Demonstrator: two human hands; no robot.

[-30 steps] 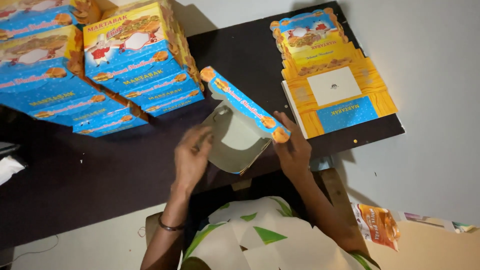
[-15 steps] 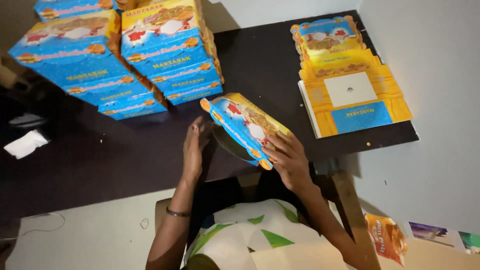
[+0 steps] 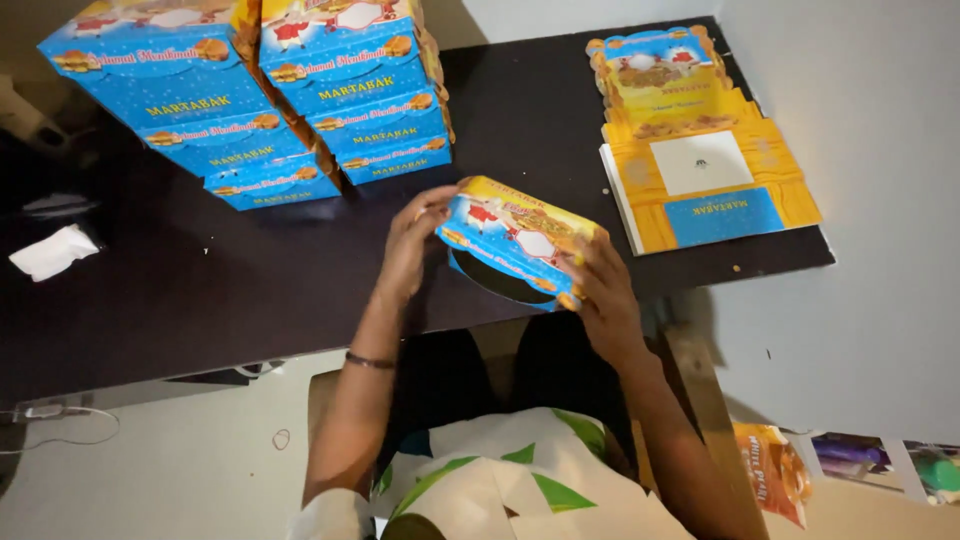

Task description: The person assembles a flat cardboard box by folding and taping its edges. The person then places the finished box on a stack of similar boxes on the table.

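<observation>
Dark table [image 3: 200, 290] w/ two stacks of blue boxes [image 3: 290, 100] at the back, pile of flat yellow box blanks [image 3: 700, 170] at right. Folded box [image 3: 520, 245] held just above the table's near edge, between both hands. Left hand [image 3: 410, 245] clamped on its left end, right hand [image 3: 600, 290] clamped on the right corner. Prob light, thin card, dents easily; best held by edges & corners, not the flat lid

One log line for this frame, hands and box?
left hand: grips box left end | right hand: grips right end | box: over table edge | flat blanks: right
</observation>
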